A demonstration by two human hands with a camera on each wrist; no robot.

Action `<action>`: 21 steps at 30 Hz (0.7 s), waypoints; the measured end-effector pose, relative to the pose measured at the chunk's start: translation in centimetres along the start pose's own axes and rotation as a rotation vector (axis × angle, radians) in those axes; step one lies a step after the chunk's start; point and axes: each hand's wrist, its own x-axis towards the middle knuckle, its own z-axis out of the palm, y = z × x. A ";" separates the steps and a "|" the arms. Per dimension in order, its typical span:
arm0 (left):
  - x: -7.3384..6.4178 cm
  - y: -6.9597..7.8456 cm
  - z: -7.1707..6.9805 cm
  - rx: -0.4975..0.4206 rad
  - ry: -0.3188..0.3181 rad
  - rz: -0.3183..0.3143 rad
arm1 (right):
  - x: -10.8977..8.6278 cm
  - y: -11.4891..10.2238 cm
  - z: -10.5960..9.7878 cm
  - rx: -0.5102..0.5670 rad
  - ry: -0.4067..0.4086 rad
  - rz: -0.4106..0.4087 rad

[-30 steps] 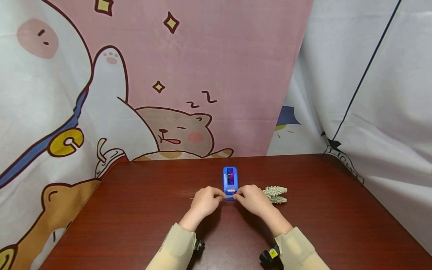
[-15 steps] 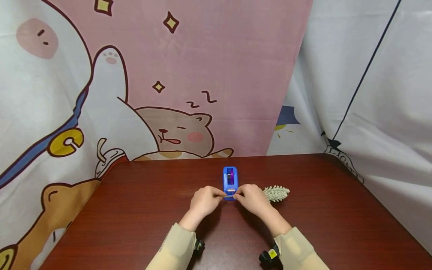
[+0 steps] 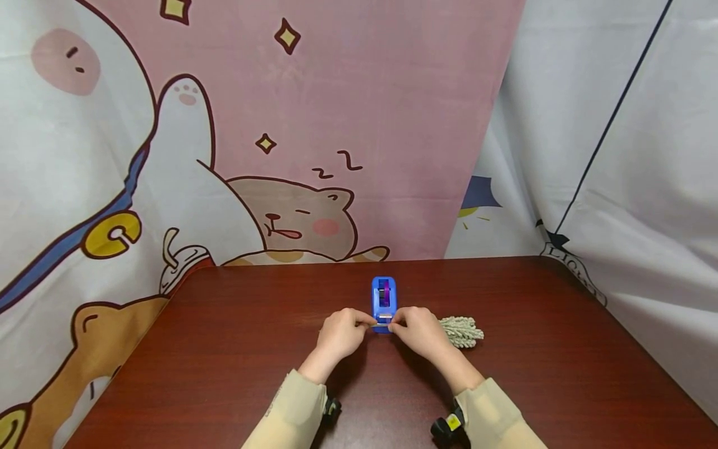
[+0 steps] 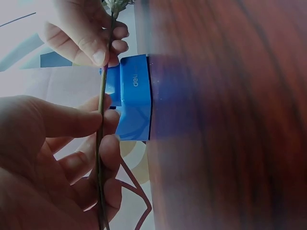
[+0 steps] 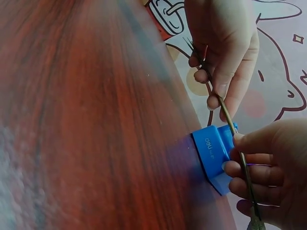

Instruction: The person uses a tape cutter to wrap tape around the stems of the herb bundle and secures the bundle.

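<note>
Both hands pinch thin green-brown flower stems point(image 4: 104, 79) held crosswise in front of a blue tape dispenser point(image 3: 383, 310). My left hand point(image 3: 340, 333) holds them between thumb and fingers on the left, their thin ends running past it in the right wrist view. Close by, my right hand point(image 3: 423, 332) grips the stems nearer the blooms. Pale green flower heads point(image 3: 462, 332) stick out beyond the right hand. In the head view a purple core shows inside the dispenser. Whether tape lies around the stems is too small to tell.
A dark red-brown wooden table point(image 3: 252, 374) carries the dispenser. Behind it hangs a pink cloth point(image 3: 404, 125) with cartoon animals, and a white cloth point(image 3: 628, 218) hangs on the right. Dark cameras sit at both wrists.
The flower heads have turned: two lay side by side, then they looked like a single clump, now they spread lower right. The stem ends left of my left hand are out of sight. Both hands stay nearly in place.
</note>
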 end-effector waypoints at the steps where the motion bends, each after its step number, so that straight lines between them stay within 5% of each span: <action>1: 0.0 0.0 0.0 -0.002 -0.001 0.002 | 0.0 0.0 0.0 0.005 -0.003 0.004; 21: 0.2 -0.5 0.1 0.007 0.015 0.059 | 0.2 0.5 0.2 0.103 -0.047 0.061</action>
